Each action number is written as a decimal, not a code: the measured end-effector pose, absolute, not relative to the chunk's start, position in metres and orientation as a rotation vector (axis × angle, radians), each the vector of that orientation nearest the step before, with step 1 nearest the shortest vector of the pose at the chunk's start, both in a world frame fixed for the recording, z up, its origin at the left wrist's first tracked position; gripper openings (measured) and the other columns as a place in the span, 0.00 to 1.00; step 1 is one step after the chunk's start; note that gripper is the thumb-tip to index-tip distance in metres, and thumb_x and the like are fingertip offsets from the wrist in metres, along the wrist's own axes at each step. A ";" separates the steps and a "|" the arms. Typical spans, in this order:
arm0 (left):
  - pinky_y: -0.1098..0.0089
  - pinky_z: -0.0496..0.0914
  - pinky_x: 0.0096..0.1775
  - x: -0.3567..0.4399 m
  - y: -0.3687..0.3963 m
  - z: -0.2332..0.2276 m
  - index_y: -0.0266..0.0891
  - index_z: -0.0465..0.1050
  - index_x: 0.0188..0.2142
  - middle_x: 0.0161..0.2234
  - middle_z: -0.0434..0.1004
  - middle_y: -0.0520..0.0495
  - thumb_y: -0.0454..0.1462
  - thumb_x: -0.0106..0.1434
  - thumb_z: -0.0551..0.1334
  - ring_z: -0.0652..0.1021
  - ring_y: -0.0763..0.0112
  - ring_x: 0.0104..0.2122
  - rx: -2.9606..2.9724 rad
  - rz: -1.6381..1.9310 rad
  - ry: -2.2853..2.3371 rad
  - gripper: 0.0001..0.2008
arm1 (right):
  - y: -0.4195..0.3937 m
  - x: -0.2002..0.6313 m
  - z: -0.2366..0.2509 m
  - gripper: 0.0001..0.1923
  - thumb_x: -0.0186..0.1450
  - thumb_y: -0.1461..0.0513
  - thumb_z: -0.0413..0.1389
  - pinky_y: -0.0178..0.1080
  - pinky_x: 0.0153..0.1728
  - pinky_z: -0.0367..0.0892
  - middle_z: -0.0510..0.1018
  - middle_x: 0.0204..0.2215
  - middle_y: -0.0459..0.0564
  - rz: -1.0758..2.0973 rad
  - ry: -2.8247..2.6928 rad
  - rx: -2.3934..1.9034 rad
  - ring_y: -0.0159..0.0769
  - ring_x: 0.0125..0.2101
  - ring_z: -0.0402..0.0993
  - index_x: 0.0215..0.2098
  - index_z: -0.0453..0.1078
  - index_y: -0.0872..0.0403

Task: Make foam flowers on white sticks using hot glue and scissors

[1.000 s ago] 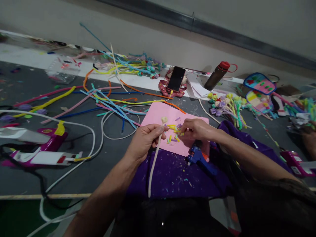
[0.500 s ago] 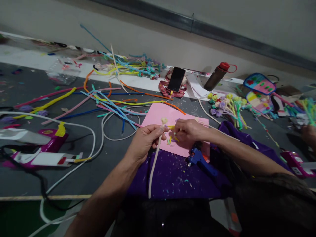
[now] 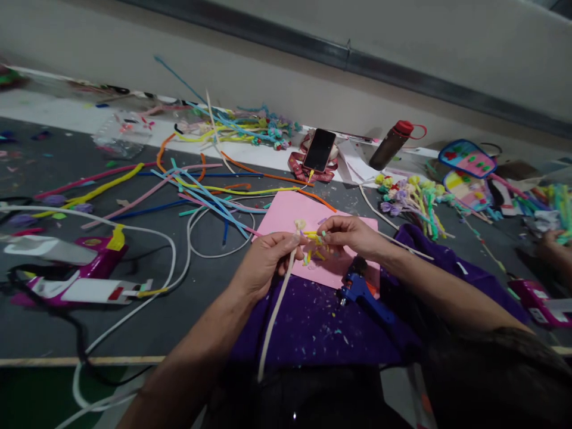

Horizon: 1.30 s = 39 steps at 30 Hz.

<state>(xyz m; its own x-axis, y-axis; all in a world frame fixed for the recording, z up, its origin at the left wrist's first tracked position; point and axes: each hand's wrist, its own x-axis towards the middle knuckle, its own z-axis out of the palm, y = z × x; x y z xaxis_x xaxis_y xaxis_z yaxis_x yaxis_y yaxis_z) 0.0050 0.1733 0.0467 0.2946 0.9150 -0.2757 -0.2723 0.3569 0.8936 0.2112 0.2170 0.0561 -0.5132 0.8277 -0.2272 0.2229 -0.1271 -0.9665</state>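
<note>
My left hand (image 3: 268, 262) is closed in a pinch around a cream pipe cleaner stem (image 3: 274, 322). A small cream tuft (image 3: 299, 224) tops the stem, and its lower end hangs down over the purple cloth (image 3: 304, 336). From the right, my right hand (image 3: 351, 234) pinches a short yellow pipe cleaner piece (image 3: 311, 234) that reaches toward the stem; whether they touch is too small to tell. Beneath both hands lies a pink sheet (image 3: 283, 208) with yellow scraps (image 3: 308, 256) on it. A blue glue gun (image 3: 367, 300) rests near my right wrist.
Loose coloured pipe cleaners (image 3: 210, 193) spread over the dark table at left, near a magenta-and-white tool (image 3: 89, 262) and white cable. A phone (image 3: 319, 150), a bottle (image 3: 391, 146) and finished fuzzy stems (image 3: 415, 196) stand or lie behind. Another person's hand (image 3: 554, 247) shows at far right.
My right hand has risen slightly from the sheet, its fingers now pinching the yellow piece beside the stem. The stem's lower end has swung a little left.
</note>
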 end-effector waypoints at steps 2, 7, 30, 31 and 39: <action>0.81 0.53 0.15 0.005 0.174 0.046 0.34 0.74 0.31 0.21 0.70 0.52 0.43 0.54 0.62 0.63 0.86 0.15 0.858 0.932 0.939 0.12 | 0.218 0.213 0.056 0.08 0.56 0.60 0.57 0.29 0.16 0.59 0.72 0.19 0.42 1.640 -1.677 -1.201 0.24 0.15 0.64 0.33 0.69 0.55; 0.80 0.53 0.15 0.005 0.174 0.047 0.35 0.75 0.31 0.21 0.71 0.52 0.43 0.54 0.62 0.64 0.85 0.15 0.870 0.927 0.940 0.12 | 0.220 0.226 0.058 0.08 0.57 0.61 0.55 0.31 0.20 0.61 0.72 0.22 0.44 1.355 -1.916 -1.268 0.26 0.19 0.65 0.34 0.73 0.55; 0.80 0.53 0.15 0.003 0.174 0.048 0.34 0.75 0.32 0.21 0.71 0.52 0.42 0.54 0.62 0.63 0.85 0.15 0.871 0.948 0.949 0.12 | 0.227 0.216 0.052 0.10 0.62 0.57 0.51 0.32 0.24 0.50 0.75 0.30 0.48 0.456 -2.927 -1.294 0.30 0.27 0.67 0.35 0.74 0.51; 0.80 0.53 0.15 0.003 0.173 0.049 0.34 0.75 0.32 0.21 0.71 0.51 0.42 0.54 0.62 0.63 0.85 0.15 0.873 0.949 0.945 0.12 | 0.228 0.218 0.054 0.11 0.62 0.56 0.51 0.32 0.24 0.51 0.75 0.29 0.48 0.534 -2.949 -1.241 0.30 0.27 0.67 0.34 0.74 0.51; 0.79 0.53 0.15 0.003 0.174 0.049 0.34 0.75 0.31 0.21 0.71 0.51 0.43 0.53 0.63 0.63 0.84 0.15 0.871 0.959 0.961 0.12 | 0.240 0.222 0.053 0.10 0.61 0.65 0.50 0.32 0.28 0.56 0.77 0.31 0.49 0.502 -2.717 -1.324 0.31 0.29 0.70 0.36 0.73 0.55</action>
<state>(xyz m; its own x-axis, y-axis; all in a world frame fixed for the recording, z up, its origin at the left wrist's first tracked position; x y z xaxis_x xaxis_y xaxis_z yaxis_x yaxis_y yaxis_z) 0.0031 0.1735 0.0494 0.2614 0.9293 -0.2608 -0.2589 0.3278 0.9086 0.2218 0.2404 0.0530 -0.6241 0.7780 -0.0723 0.7524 0.5735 -0.3241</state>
